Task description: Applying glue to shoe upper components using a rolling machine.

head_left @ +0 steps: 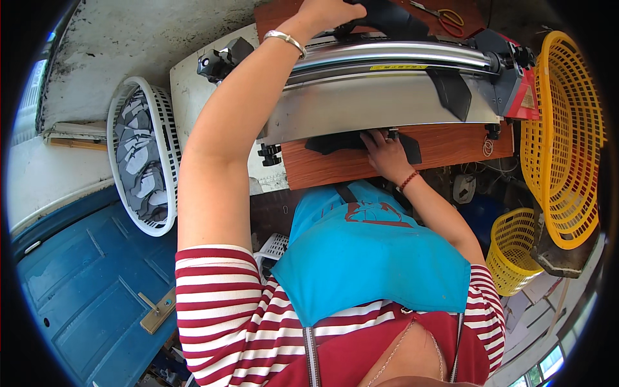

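A roller machine with a long metal roller (400,55) and a slanted metal plate (374,103) stands on a wood-patterned table (322,171). My left hand (329,16) reaches over the roller to its far side. Its fingers are closed on a black flat piece (393,19), partly cut off by the upper edge. Below the plate's near edge, my right hand (387,155) lies with fingers apart on dark flat pieces (335,143) on the table. Another black piece (451,93) hangs out from under the roller, onto the plate's right part.
On the left stands a white basket (169,129) full of grey and black cut pieces. Red-and-yellow-handled scissors (449,22) lie at the far right. A large yellow basket (548,161) and a smaller one (509,238) are on the right. A blue door (84,284) is lower left.
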The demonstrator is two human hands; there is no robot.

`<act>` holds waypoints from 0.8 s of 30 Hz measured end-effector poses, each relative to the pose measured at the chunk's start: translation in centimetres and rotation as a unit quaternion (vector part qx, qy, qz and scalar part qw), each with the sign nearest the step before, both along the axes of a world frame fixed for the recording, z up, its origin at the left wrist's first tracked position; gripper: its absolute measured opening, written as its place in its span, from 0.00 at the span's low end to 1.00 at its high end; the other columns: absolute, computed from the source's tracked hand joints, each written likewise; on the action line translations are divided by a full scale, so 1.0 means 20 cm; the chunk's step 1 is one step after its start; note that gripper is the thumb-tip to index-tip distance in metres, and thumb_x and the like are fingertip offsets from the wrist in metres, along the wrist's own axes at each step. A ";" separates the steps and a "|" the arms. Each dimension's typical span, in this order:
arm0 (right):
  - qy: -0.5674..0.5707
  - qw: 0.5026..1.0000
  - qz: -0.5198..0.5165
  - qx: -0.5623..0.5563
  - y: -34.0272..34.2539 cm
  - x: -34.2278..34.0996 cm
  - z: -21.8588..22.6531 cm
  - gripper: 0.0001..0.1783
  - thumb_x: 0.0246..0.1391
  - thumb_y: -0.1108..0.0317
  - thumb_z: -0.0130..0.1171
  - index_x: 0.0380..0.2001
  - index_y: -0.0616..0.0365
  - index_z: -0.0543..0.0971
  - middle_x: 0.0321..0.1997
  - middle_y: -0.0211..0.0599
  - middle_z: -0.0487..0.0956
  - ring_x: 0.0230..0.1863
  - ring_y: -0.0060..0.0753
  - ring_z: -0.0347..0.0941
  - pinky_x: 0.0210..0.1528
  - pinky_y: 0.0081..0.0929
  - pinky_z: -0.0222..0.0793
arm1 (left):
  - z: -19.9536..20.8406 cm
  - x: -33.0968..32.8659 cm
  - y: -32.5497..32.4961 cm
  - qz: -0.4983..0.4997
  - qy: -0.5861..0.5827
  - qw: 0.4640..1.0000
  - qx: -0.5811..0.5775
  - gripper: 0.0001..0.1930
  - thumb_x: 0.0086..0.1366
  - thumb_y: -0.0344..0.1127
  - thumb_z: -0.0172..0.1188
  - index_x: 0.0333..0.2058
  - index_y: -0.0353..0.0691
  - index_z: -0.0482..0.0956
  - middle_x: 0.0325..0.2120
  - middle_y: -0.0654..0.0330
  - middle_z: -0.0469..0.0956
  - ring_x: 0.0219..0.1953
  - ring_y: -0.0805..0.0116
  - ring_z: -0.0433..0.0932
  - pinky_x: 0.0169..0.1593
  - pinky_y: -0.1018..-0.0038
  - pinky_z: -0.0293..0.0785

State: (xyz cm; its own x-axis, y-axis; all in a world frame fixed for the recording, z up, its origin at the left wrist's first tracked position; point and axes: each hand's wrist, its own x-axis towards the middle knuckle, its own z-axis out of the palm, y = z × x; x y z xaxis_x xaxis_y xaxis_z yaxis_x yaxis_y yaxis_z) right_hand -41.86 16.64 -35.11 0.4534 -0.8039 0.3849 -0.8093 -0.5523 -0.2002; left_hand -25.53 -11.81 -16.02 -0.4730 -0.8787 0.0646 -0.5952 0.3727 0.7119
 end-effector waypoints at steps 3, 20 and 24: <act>0.049 0.997 -0.027 0.053 0.01 -0.03 -0.18 0.15 0.49 0.69 0.65 0.43 0.56 0.84 0.41 0.39 0.79 0.38 0.41 0.80 0.42 0.40 0.78 | 0.08 0.01 -0.02 0.021 0.031 0.999 -0.003 0.10 0.60 0.33 0.65 0.35 0.31 0.79 0.23 0.56 0.76 0.28 0.64 0.78 0.31 0.63 0.76; -0.084 0.988 -0.128 0.012 -0.02 -0.31 0.85 0.17 0.44 0.81 0.64 0.41 0.58 0.84 0.35 0.36 0.79 0.32 0.43 0.78 0.34 0.35 0.74 | -0.15 0.08 0.09 -0.073 -0.145 0.978 -0.129 0.14 0.63 0.42 0.55 0.33 0.41 0.87 0.33 0.50 0.85 0.39 0.46 0.82 0.47 0.56 0.78; -0.129 0.980 -0.151 -0.004 -0.17 -0.23 0.71 0.14 0.48 0.78 0.63 0.40 0.57 0.84 0.36 0.35 0.80 0.33 0.43 0.78 0.34 0.36 0.74 | -0.16 -0.05 0.08 -0.054 -0.223 0.972 0.040 0.13 0.60 0.43 0.61 0.33 0.41 0.88 0.31 0.56 0.86 0.36 0.51 0.83 0.46 0.60 0.79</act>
State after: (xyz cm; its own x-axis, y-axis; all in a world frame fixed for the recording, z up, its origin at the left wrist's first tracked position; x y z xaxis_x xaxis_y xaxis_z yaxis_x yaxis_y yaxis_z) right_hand -46.48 13.21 -20.99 0.0827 -0.8826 0.4628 -0.8588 -0.2987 -0.4162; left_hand -26.53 -10.22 -19.30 -0.5280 -0.8162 -0.2346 -0.8122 0.4046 0.4203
